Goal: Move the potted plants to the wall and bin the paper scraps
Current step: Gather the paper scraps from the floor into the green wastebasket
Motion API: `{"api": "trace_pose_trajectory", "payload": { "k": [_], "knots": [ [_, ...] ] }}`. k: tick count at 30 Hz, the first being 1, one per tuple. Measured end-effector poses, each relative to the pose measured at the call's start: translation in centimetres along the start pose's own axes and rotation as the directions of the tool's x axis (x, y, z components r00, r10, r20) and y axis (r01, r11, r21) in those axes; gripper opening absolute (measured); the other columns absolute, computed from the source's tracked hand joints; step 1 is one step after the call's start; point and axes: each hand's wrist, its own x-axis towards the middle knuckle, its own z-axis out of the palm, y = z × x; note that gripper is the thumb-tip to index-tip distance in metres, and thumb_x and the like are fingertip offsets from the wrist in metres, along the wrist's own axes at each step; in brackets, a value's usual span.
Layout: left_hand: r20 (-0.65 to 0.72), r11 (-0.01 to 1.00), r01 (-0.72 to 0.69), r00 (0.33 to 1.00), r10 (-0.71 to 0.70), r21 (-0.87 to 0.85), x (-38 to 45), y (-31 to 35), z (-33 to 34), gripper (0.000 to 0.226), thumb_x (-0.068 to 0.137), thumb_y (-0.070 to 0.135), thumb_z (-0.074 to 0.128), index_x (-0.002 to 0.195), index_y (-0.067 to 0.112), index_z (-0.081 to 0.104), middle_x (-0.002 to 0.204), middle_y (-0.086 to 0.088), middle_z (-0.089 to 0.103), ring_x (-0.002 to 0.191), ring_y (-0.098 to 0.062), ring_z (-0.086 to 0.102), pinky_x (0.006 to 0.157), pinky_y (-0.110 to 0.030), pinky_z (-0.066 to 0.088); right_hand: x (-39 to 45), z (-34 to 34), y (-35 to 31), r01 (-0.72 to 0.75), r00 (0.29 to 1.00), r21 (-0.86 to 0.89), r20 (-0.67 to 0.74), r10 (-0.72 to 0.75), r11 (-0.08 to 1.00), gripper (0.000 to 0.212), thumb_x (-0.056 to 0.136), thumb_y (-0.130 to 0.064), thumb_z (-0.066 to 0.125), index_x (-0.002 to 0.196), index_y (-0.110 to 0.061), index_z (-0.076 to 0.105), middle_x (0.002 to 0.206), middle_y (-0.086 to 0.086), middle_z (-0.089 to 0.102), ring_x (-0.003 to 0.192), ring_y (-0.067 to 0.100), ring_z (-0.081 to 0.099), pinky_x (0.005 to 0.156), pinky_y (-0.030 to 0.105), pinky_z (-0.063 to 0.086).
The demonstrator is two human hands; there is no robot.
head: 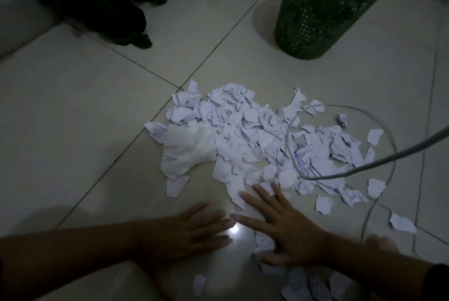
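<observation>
We note both hands, left hand [194, 229] and right hand [284, 225], flat and empty beside the paper scraps [252, 140]; the cable [379, 164] lying across that pile may snag.

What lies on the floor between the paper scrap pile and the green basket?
In the head view, only bare tile separates the paper scraps from the green mesh basket; no stray scraps there.

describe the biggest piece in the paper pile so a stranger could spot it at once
Start at the green mesh bin, then drop to the paper pile on the floor tiles. At its left edge lies a soft crumpled tissue sheet, far bigger than the small torn scraps beside it.
</observation>
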Motion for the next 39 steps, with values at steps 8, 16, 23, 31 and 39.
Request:
{"api": "trace_pose_trajectory", "payload": {
  "k": [8,16,23,31,39],
  "knots": [
    [-0.073,0.924,0.254,0.956,-0.285,-0.285,1.1,0.3,1.1,0.102,0.076,0.073,0.046,0.150,0.022,0.000,0.157,-0.010,-0.011,0.144,-0.024,-0.016,0.111,-0.045,-0.018,3.1,0.4,2.0,-0.133,0.989,-0.039,-0.074,0.130,0.990,0.073,0.089,-0.067,0.036,0.149,-0.031,0.017,0.158,0.010,0.008,0.146,0.030,0.003,0.115,0.052,0.006],
    [-0.272,0.667,0.632,0.613,-0.742,-0.395,2.4,-4.7,-0.3,0.071,0.080,0.047,0.045,0.142,0.016,0.030,0.149,-0.011,0.027,0.137,-0.024,0.021,0.106,-0.044,0.026,6.0,-1.1,2.9,-0.327,0.916,0.062,-0.223,0.332,0.943,0.058,0.096,-0.051,0.029,0.148,-0.031,0.013,0.158,0.007,0.006,0.146,0.025,0.000,0.115,0.048,0.006],
    [-0.467,0.845,0.497,0.710,-0.526,-0.198,0.7,-5.2,-0.9,0.029,0.082,0.024,0.046,0.109,0.017,0.051,0.117,-0.005,0.051,0.105,-0.019,0.046,0.081,-0.031,0.028,4.1,3.2,-3.8,0.384,0.907,-0.220,-0.092,-0.411,0.897,0.048,0.093,-0.057,0.040,0.139,-0.042,0.039,0.152,-0.001,0.032,0.143,0.032,0.022,0.111,0.058,0.022],
    [-0.527,0.665,0.661,0.448,-0.722,-0.348,-0.8,-6.7,-0.5,0.040,0.089,0.033,0.043,0.124,0.016,0.047,0.136,-0.011,0.046,0.126,-0.025,0.042,0.097,-0.034,0.026,11.8,0.5,-0.4,-0.042,0.975,-0.234,-0.221,-0.011,0.971,0.049,0.093,-0.041,0.042,0.142,-0.039,0.034,0.155,0.004,0.017,0.142,0.031,0.016,0.115,0.051,0.003],
    [-0.124,-0.008,0.607,-0.176,-0.977,-0.795,1.9,-10.0,-0.2,0.098,0.076,0.073,0.023,0.148,0.010,0.005,0.156,-0.016,0.009,0.144,-0.029,0.003,0.117,-0.045,0.000,15.2,-1.0,3.9,-0.572,0.803,0.000,-0.202,0.560,0.820,0.063,0.089,-0.069,0.005,0.147,-0.044,-0.004,0.158,0.007,-0.010,0.142,0.040,-0.015,0.112,0.060,-0.005]
  ]
}}
